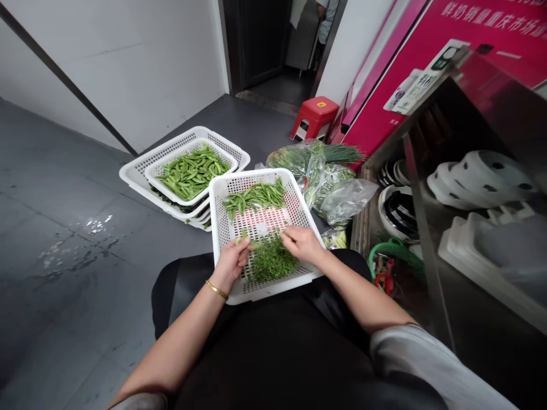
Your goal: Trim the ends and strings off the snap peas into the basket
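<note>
A white perforated plastic basket (304, 210) rests on my lap. A small pile of green pea pods (256, 196) lies at its far end. Nearer to me in it is a heap of fine green trimmings (273, 259). My left hand (231, 263) is closed over the left of the basket, pinching a green pea pod (243, 234) between thumb and fingers. My right hand (304, 245) is closed too, with its fingertips at the right edge of the trimmings; what it holds, if anything, is hidden.
Stacked white baskets (137, 171) at the left hold a smaller basket of pea pods (194, 171). Bagged greens (316, 165) lie ahead on the floor, before a red stool (316, 117). A metal shelf (431, 239) with white containers stands close at right. Water (98, 225) wets the left floor.
</note>
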Available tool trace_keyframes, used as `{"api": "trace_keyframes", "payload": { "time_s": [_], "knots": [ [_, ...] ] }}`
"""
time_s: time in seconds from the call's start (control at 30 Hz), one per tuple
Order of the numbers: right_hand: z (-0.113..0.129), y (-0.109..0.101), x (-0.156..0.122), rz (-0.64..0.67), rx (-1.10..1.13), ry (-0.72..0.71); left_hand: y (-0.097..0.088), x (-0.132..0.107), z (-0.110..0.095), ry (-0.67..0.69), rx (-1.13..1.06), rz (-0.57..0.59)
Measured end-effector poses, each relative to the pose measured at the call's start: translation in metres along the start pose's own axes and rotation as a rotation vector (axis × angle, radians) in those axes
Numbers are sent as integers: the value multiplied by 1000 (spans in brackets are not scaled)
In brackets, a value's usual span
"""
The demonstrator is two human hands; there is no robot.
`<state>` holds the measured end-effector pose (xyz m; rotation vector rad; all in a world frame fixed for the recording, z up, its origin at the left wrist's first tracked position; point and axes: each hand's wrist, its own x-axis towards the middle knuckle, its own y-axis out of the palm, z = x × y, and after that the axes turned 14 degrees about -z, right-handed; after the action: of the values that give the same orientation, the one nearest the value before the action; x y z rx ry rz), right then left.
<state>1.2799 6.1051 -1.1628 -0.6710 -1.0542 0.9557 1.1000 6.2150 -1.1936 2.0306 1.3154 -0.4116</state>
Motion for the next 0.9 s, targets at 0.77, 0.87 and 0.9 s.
{"api": "trace_keyframes", "payload": {
  "time_s": [0.77,0.87,0.9],
  "knots": [
    [30,24,20,34,242,-22,4,-14,-25,433,467,185],
    [17,29,10,78,405,127,-3,-1,-28,356,123,28],
    [9,27,7,140,431,166,-8,3,-32,365,30,-33]
  ]
}}
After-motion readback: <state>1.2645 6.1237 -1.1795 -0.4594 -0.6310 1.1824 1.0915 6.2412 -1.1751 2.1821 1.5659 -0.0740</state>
